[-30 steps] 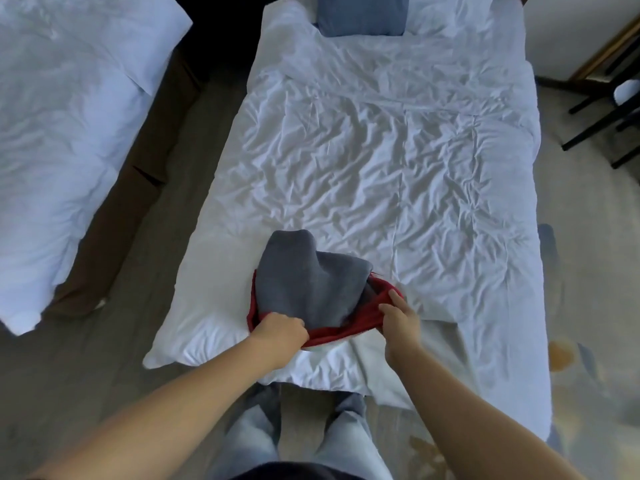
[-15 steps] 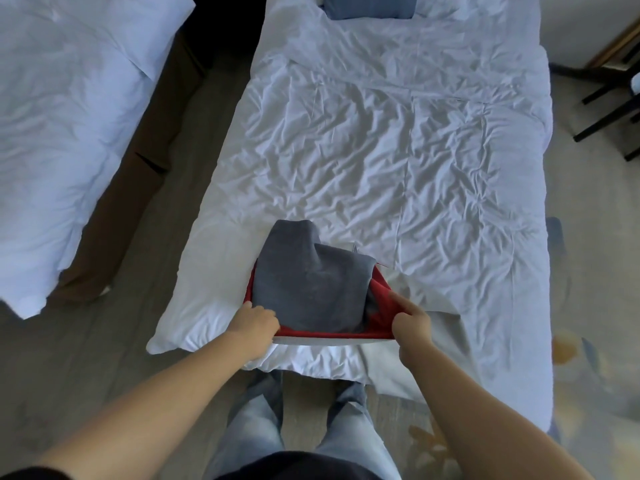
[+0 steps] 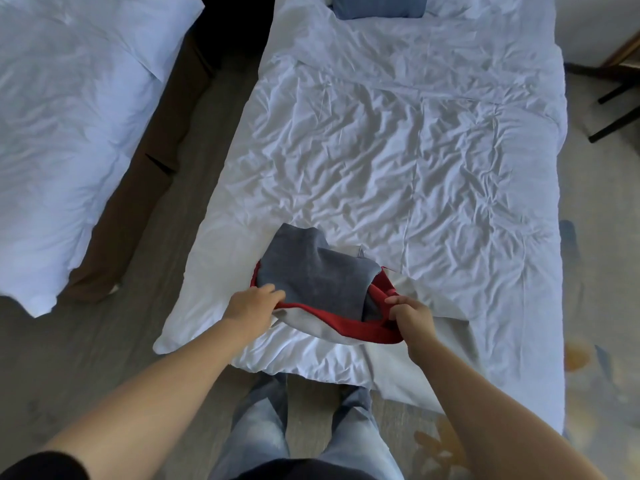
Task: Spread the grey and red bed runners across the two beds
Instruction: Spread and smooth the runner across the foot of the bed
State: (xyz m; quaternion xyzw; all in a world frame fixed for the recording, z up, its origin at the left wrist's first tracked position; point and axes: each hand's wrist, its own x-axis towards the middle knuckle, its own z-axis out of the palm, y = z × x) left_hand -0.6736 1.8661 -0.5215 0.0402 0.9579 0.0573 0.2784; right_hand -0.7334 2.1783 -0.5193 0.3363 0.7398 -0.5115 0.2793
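Note:
A folded grey and red bed runner (image 3: pixel 317 275) lies bunched near the foot of the right bed (image 3: pixel 398 161), grey side up with a red layer (image 3: pixel 360 325) and a pale lining showing at the near edge. My left hand (image 3: pixel 254 304) grips the runner's near left corner. My right hand (image 3: pixel 410 315) pinches the red edge at the near right and lifts it a little. The left bed (image 3: pixel 69 133) carries no runner in view.
A grey-blue cushion (image 3: pixel 379 5) sits at the head of the right bed. A floor aisle (image 3: pixel 166 216) separates the beds. Dark chair legs (image 3: pixel 616 109) stand at the far right. My legs in jeans are at the bed's foot.
Both hands have drawn the runner's near edge toward me and apart, exposing more red fabric and pale lining. My right hand has lifted its edge.

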